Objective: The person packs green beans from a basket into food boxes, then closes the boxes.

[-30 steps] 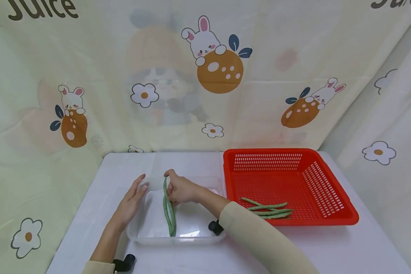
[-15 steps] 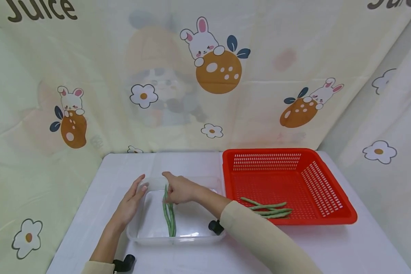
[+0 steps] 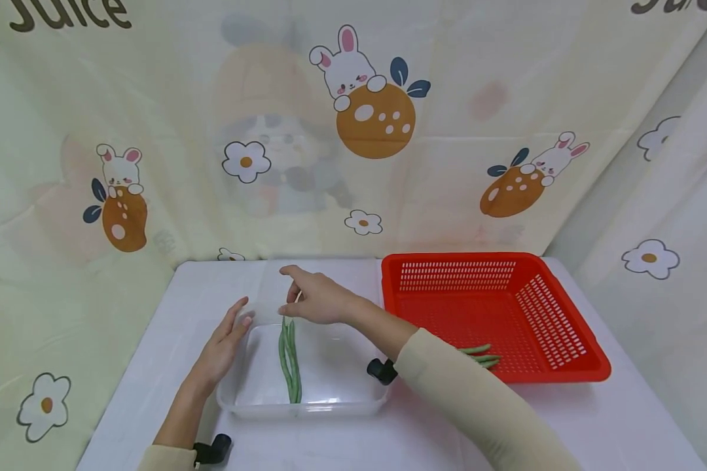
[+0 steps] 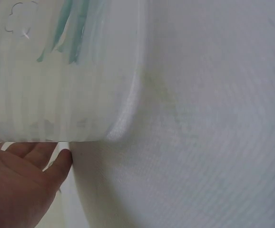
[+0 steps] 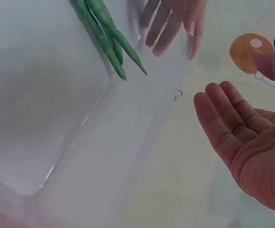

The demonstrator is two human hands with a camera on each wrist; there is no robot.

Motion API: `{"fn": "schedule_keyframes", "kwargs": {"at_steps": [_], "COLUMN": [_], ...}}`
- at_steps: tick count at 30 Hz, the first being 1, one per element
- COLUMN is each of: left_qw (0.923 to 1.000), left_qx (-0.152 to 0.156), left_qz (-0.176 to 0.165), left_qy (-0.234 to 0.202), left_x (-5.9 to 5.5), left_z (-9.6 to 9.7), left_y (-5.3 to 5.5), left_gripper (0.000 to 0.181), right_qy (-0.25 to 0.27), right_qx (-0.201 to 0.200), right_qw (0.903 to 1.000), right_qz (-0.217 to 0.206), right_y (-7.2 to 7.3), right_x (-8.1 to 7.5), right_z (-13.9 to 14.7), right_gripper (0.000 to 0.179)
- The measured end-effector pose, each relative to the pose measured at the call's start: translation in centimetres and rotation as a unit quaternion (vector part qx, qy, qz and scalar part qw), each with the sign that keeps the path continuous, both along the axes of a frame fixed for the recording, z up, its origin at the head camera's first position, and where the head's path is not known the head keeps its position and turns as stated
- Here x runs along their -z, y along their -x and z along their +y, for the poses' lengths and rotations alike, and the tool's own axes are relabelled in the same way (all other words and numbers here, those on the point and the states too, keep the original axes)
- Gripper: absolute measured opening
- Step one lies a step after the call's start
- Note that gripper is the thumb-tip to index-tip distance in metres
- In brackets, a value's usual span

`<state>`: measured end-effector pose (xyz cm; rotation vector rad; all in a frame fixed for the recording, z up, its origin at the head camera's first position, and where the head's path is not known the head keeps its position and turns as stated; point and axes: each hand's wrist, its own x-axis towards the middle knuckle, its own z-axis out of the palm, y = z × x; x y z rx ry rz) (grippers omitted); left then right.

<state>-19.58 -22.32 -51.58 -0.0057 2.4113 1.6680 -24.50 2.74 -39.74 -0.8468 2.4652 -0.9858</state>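
Several green beans (image 3: 291, 366) lie side by side in a clear plastic box (image 3: 342, 409), towards its left half. My right hand (image 3: 318, 297) is above the far side of the box, just over the beans' far ends. Its fingers are loosely bent and hold nothing, as the right wrist view confirms. At the box's left wall, my left hand (image 3: 222, 347) rests with relaxed fingers against the outside. Through the clear wall the left wrist view shows the green beans (image 4: 75, 33) dimly, with the left hand's fingers (image 4: 59, 166) below the rim.
To the right stands a red plastic basket (image 3: 565, 376) with perforated walls. More green beans (image 3: 483, 356) lie in it, partly hidden behind my right sleeve. Both stand on a white-covered table (image 3: 306, 445), with a printed curtain (image 3: 448, 196) behind.
My right hand has let go of the green beans and risen up and away towards the far wall of the box. The beans now lie in the box. My left hand has stayed put.
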Motion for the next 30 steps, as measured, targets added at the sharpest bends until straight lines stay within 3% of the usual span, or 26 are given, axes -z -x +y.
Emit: {"fn": "schedule_keyframes", "kwargs": {"at_steps": [8, 17, 30], "left_qw": [1.0000, 0.9999, 0.9999], "left_qx": [-0.002, 0.000, -0.002], "left_qz": [0.002, 0.010, 0.002], "left_qy": [0.007, 0.011, 0.013], "left_x": [0.0, -0.3, -0.1], "left_z": [0.0, 0.1, 0.0], "left_y": [-0.2, 0.0, -0.1], "left_gripper": [0.063, 0.062, 0.062], "right_qy": [0.011, 0.037, -0.015], "right_qx": [0.035, 0.084, 0.148], "right_qw": [0.9993, 0.9956, 0.9885], "right_qz": [-0.013, -0.019, -0.026], "right_y": [0.5, 1.4, 3.0], "right_x": [-1.2, -2.4, -1.2], "right_z": [3.0, 8.3, 14.6], "right_gripper": [0.073, 0.074, 0.073]}}
